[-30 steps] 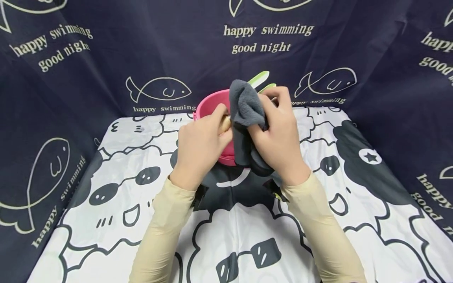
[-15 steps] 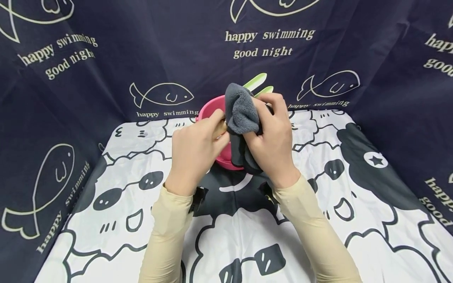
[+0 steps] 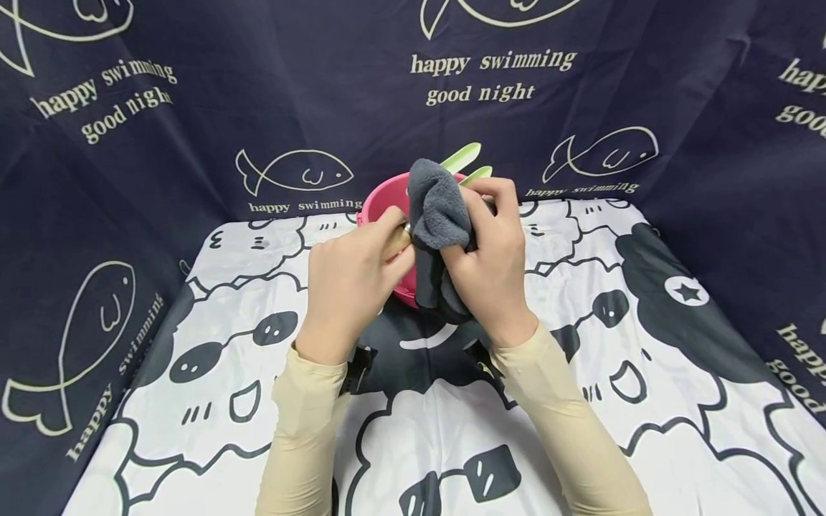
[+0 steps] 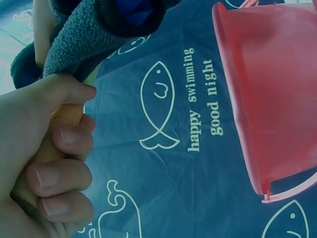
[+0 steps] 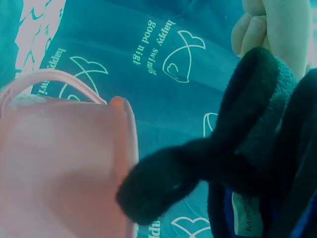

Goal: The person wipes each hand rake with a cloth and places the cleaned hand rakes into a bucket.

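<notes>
My left hand (image 3: 348, 279) grips a tool's round wooden handle (image 3: 396, 242), fingers curled round it in the left wrist view. A glint of metal shows where the handle meets the cloth. Opposite, my right hand (image 3: 493, 258) holds a thick dark grey plush cloth (image 3: 439, 208), bunched around the tool and hiding its middle. Beyond the cloth, two green-and-white tips (image 3: 462, 156) stick out up and to the right, in line with the handle. The right wrist view shows the cloth's blue underside and a white label (image 5: 246, 213).
A pink bucket (image 3: 381, 197) with a pink handle stands behind and below both hands, partly covered by them. A white cloth (image 3: 213, 373) printed with cartoon sheep covers the table. Dark blue fabric (image 3: 361, 86) with fish drawings and lettering hangs around the back and sides.
Both hands, with the tool and cloth, have moved slightly left and down. The green tips sit lower and show less beyond the cloth. The head view has shifted a little.
</notes>
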Action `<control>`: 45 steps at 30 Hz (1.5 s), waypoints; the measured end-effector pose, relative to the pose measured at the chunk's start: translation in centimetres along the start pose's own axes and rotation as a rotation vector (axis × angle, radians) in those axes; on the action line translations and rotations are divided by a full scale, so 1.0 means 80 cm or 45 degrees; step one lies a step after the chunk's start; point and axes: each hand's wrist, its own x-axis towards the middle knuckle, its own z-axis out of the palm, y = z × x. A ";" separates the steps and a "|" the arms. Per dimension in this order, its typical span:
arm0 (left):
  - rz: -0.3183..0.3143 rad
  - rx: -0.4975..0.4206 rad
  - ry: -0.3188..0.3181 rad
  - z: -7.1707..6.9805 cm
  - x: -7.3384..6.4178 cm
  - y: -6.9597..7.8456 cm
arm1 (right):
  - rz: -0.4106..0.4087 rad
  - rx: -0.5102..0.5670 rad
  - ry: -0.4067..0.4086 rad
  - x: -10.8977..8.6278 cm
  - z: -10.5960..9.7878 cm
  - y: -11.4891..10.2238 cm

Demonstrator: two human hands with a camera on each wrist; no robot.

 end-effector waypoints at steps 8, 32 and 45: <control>0.023 0.017 -0.003 0.005 -0.001 -0.003 | 0.061 0.015 0.045 -0.004 0.007 0.004; 0.067 -0.031 0.034 0.014 -0.004 -0.009 | 0.178 -0.007 0.234 0.015 -0.010 0.025; -0.020 -0.152 -0.080 0.017 -0.006 -0.009 | 0.280 -0.025 0.208 0.020 -0.019 0.028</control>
